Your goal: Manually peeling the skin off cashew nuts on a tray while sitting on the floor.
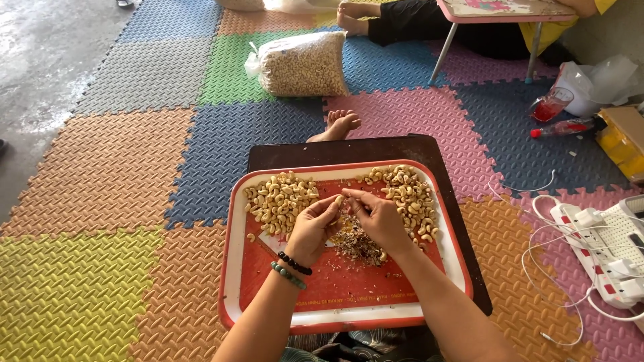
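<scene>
A single cashew (339,199) is pinched between the fingers of the left hand (312,229) and the right hand (381,218), above the middle of the red tray (349,295). The tray is carried by a dark desk (315,153), whose edges project only at the far and right sides. Two cashew heaps (278,199) are contained near the tray's far rim, scraps (355,245) lie beneath the hands, and the near half is left bare.

A clear plastic sack of nuts (303,64) lies at twelve o'clock on the coloured foam mats (100,174). At two o'clock stands a small pink folding table (506,12), a seated person's legs (396,20) beside it. At three o'clock: a cup of red drink (551,104), then a white power strip (604,251) (cables trailing).
</scene>
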